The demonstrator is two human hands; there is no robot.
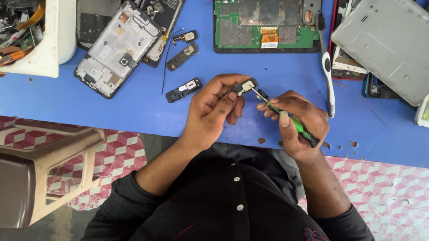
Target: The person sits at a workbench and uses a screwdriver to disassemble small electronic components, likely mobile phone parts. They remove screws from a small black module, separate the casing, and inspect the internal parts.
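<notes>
1. Your left hand [215, 109] pinches a small phone part [244, 87] at fingertip level above the blue table [261, 123].
2. Your right hand [297, 123] closes around a green-handled screwdriver [285, 116].
3. Its shaft slants up-left; the tip meets the part from the right.

Bare blue surface [129, 105] lies open around my hands, while small black parts [183, 90] crowd my left, a white-handled tool [328, 85] my right, and an opened tablet [267, 21] ahead.
</notes>
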